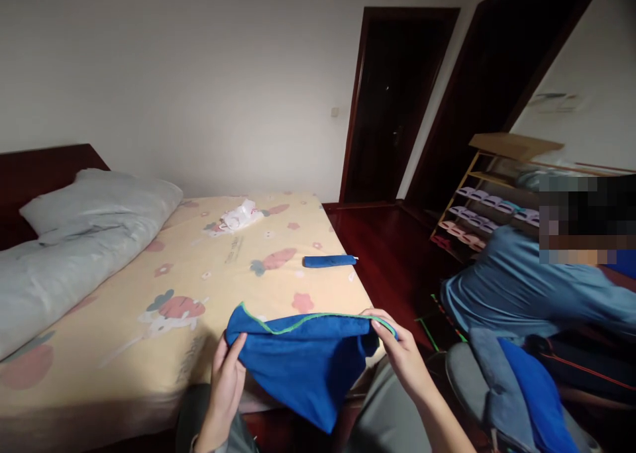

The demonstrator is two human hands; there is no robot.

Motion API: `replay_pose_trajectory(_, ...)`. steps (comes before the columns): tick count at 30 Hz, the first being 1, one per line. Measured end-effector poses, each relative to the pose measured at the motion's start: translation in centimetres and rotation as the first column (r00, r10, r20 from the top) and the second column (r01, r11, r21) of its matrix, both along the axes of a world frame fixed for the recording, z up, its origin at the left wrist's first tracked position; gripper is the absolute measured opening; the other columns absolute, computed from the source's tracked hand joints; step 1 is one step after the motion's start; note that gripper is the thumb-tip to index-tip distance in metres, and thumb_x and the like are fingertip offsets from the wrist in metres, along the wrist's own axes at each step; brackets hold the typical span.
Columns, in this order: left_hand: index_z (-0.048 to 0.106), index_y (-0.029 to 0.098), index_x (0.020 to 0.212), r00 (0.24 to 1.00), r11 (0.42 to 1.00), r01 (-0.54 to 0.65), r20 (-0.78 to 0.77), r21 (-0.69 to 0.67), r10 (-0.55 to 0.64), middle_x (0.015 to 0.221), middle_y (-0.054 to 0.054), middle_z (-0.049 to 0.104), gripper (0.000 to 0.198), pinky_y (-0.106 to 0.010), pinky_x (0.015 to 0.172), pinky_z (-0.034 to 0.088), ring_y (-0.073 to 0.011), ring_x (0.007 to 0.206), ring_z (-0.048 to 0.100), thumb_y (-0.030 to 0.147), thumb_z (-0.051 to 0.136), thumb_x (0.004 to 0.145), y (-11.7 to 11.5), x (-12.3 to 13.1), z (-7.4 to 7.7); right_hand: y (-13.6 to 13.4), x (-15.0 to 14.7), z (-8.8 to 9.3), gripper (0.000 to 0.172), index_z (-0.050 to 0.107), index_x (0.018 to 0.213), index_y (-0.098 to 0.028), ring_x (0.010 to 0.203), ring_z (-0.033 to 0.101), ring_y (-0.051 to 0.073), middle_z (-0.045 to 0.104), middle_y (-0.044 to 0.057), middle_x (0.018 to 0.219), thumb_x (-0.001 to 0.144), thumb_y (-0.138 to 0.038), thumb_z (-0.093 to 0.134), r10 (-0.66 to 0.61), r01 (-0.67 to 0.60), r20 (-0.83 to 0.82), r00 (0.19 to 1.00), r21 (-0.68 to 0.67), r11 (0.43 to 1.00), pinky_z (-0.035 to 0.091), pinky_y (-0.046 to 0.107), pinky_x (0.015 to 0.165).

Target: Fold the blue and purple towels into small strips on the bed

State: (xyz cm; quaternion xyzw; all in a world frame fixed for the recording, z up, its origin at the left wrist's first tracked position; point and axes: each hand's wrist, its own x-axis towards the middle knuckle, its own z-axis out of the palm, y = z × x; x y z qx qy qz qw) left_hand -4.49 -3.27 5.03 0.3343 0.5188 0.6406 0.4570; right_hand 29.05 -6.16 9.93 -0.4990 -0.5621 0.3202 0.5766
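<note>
A blue cloth with a green stitched edge hangs between my two hands at the near edge of the bed. My left hand pinches its left side, thumb on top. The right corner is gripped by my right hand, its fingers closed near the green edging. Between the hands the cloth sags, and a point droops toward the floor. Beyond it on the mattress lies a narrow rolled or folded blue cloth with a small white tip at its right end.
A crumpled white plastic bag sits farther back, and a grey quilt covers the left side. At right, a person in a blue shirt bends near a grey chair with blue cloth on it. A shoe rack stands behind.
</note>
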Motion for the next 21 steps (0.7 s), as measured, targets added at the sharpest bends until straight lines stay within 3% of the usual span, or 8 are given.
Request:
replay_pose_trajectory(4,0.060,0.027,0.129,0.982,0.996,0.086,0.163,0.037,-0.091,0.123,-0.006,0.069,0.062,-0.036,0.100,0.053,-0.0271,0.119,0.063,0.041,0.079,0.072,-1.7,-0.2,3.2,-0.9,0.3,1.1,0.036,0.073,0.087,-0.018,0.085,0.065,0.022,0.069,0.008,0.089,0.090,-0.051,0.061,-0.028,0.026,0.055,0.998,0.022,0.999,0.054,0.027,0.079)
replay_pose_trajectory(7,0.059,0.026,0.132,0.979,0.994,0.103,0.174,0.022,-0.105,0.123,-0.007,0.070,0.071,-0.041,0.099,0.054,-0.0311,0.118,0.063,0.040,0.082,0.067,-2.8,-0.7,5.2,-1.5,0.6,1.8,0.037,0.074,0.084,-0.017,0.076,0.065,0.020,0.069,0.006,0.079,0.089,-0.052,0.060,-0.048,0.045,0.104,0.993,0.029,0.999,0.055,0.026,0.073)
replay_pose_trajectory(10,0.059,0.024,0.133,0.988,0.997,0.076,0.136,0.012,-0.077,0.121,-0.007,0.071,0.077,-0.043,0.100,0.054,-0.0329,0.117,0.064,0.040,0.084,0.063,-3.6,-1.3,6.5,-2.1,1.0,2.5,0.035,0.076,0.088,-0.017,0.075,0.067,0.021,0.072,0.007,0.082,0.087,-0.050,0.063,-0.083,0.072,0.169,0.982,0.071,0.995,0.056,0.026,0.072)
replay_pose_trajectory(13,0.061,0.025,0.131,0.995,1.000,-0.015,0.103,0.026,0.013,0.117,-0.005,0.073,0.070,-0.043,0.100,0.054,-0.0320,0.112,0.066,0.042,0.082,0.066,-4.5,-2.3,7.3,-3.0,1.6,3.2,0.034,0.077,0.090,-0.018,0.073,0.069,0.021,0.074,0.007,0.083,0.088,-0.049,0.063,-0.115,0.098,0.218,0.969,0.088,0.991,0.056,0.024,0.067)
replay_pose_trajectory(16,0.069,0.024,0.111,0.993,0.993,-0.111,0.042,0.027,0.110,0.100,-0.003,0.075,0.057,-0.039,0.089,0.059,-0.0311,0.102,0.069,0.043,0.084,0.059,-5.3,-3.3,7.6,-3.9,2.1,3.7,0.032,0.078,0.089,-0.020,0.074,0.071,0.022,0.076,0.007,0.083,0.088,-0.049,0.062,-0.119,0.095,0.253,0.960,0.104,0.990,0.056,0.024,0.064)
replay_pose_trajectory(18,0.071,0.021,0.098,0.993,0.993,-0.121,0.005,0.006,0.120,0.088,-0.003,0.074,0.051,-0.037,0.082,0.061,-0.0311,0.095,0.070,0.044,0.086,0.055,-5.4,-3.9,7.5,-4.3,2.5,3.8,0.031,0.078,0.087,-0.021,0.075,0.071,0.023,0.076,0.008,0.084,0.086,-0.049,0.064,-0.133,0.107,0.270,0.953,0.110,0.988,0.057,0.024,0.065)
replay_pose_trajectory(21,0.070,0.020,0.098,0.997,0.996,-0.083,0.006,-0.032,0.083,0.088,-0.004,0.074,0.049,-0.039,0.081,0.060,-0.0311,0.094,0.070,0.048,0.082,0.060,-5.2,-4.1,7.1,-4.3,3.2,3.6,0.031,0.078,0.084,-0.022,0.073,0.071,0.023,0.076,0.007,0.083,0.085,-0.051,0.065,-0.165,0.146,0.290,0.943,0.088,0.985,0.057,0.024,0.065)
